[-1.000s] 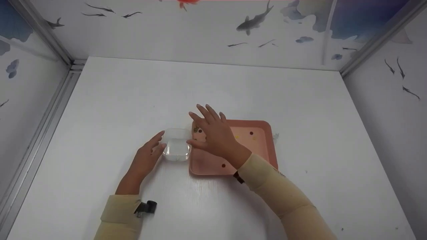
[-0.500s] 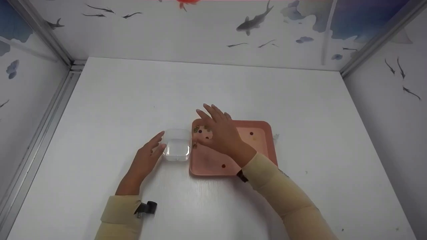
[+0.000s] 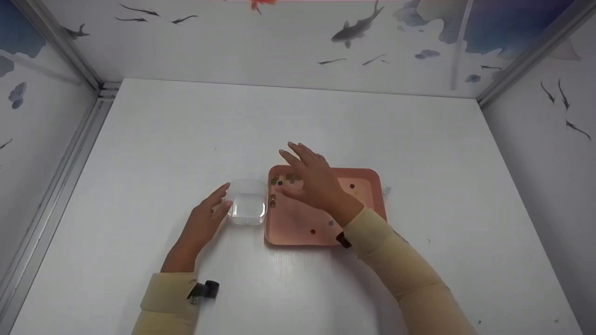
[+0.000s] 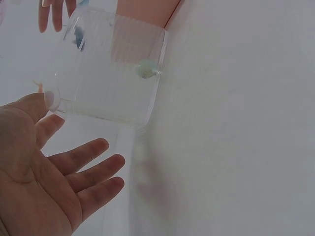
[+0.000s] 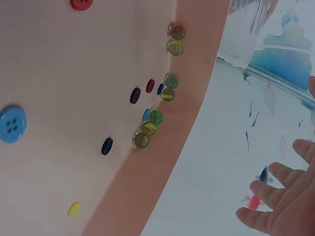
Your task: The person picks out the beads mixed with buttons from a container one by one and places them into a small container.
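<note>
Marbles (image 5: 168, 95): glassy, round, set against the wall near the tray's far left corner; I expect hard, slick, easily rolling pieces, so I'd pinch one across its middle.
Buttons (image 5: 12, 124): flat, glossy discs on the tray floor; I judge them light and stiff, best lifted by the rim.
Tray (image 3: 291, 228): pink, smooth, rounded corners, seemingly rigid.
Container (image 3: 247, 220): clear, faintly ribbed, probably light plastic; I'd steady opposite walls.
Left hand (image 3: 204, 222): fingers loose at the container's side, not wrapped round it.
Right hand (image 3: 317, 182): fingers spread above the tray; I see nothing held.
</note>
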Demonstrator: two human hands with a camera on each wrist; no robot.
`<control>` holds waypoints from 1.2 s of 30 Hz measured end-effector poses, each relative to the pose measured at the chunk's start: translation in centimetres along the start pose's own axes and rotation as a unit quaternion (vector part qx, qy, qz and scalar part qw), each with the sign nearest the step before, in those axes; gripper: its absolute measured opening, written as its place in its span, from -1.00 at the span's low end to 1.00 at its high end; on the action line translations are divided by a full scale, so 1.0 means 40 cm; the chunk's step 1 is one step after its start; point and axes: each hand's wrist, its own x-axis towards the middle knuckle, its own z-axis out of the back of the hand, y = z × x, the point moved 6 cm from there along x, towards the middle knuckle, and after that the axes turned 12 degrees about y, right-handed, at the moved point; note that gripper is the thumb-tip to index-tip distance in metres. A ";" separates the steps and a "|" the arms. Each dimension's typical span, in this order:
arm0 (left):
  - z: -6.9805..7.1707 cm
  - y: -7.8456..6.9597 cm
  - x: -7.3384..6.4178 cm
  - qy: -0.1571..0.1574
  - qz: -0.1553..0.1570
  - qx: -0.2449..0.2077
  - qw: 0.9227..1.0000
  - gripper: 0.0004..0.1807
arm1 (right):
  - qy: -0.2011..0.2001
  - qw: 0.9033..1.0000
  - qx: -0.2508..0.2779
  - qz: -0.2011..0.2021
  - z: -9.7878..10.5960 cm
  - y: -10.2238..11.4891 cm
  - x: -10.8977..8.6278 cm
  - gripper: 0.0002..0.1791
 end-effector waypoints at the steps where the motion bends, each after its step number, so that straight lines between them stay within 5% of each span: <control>1: 0.000 0.001 0.000 0.000 0.000 0.001 1.000 -0.39 | 0.002 1.000 0.001 0.003 0.000 -0.002 0.001 -0.15; 18: 0.001 0.001 0.002 -0.009 -0.013 0.006 1.000 -0.41 | 0.028 0.999 0.043 0.018 -0.011 -0.049 0.012 -0.18; 25: 0.000 0.000 0.001 -0.012 -0.010 0.002 1.000 -0.41 | 0.005 0.998 0.050 0.029 -0.007 -0.069 0.017 -0.22; 36: 0.002 -0.001 -0.002 -0.009 -0.008 -0.002 1.000 -0.42 | 0.006 0.993 0.115 -0.003 -0.021 -0.116 0.023 -0.24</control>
